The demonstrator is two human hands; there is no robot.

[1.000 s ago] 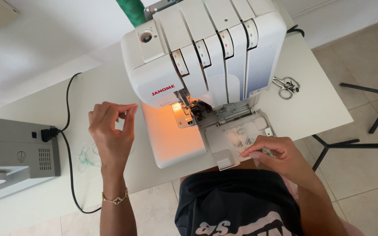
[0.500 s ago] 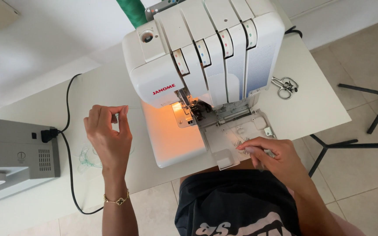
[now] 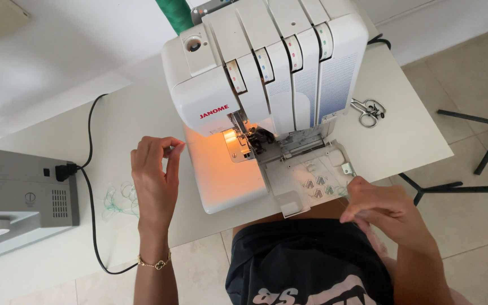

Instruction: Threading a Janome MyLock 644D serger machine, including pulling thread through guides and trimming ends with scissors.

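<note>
**Thread pinched at left of overlock machine, right hand low at front edge**

Head view, looking down. White overlock sewing machine (image 3: 266, 85) stood mid-worktop (image 3: 408, 135), its work lamp lit orange over the needle area (image 3: 238, 138). Front cover (image 3: 306, 181) swung open, threading path exposed. Green thread cone (image 3: 175, 14) partly seen at the machine's back left.

Left hand (image 3: 153, 175) raised over the worktop just left of the machine bed, thumb and forefinger pinched together on a fine thread (image 3: 177, 148); thread too thin to trace far, seemed to run toward the lit needle area. Other fingers curled loosely. Gold bracelet (image 3: 155, 262) on that wrist.

Right hand (image 3: 382, 206) held low at the front right corner of the open cover, just beside it, fingers bent inward and nearly closed. Could not tell whether anything lay between the fingertips; possibly thread, too fine to confirm.

Loose tangle of pale green thread scraps (image 3: 121, 199) lay on the worktop left of the left hand. Small scissors (image 3: 368, 110) lay on the worktop right of the machine, well apart from both hands. Black power cable (image 3: 88, 169) looped across the worktop to a grey second machine (image 3: 21, 192) at far left. Dark printed shirt (image 3: 306, 265) filled the lower frame. Tiled floor (image 3: 475, 73) and black stand legs (image 3: 481, 147) at right.
</note>
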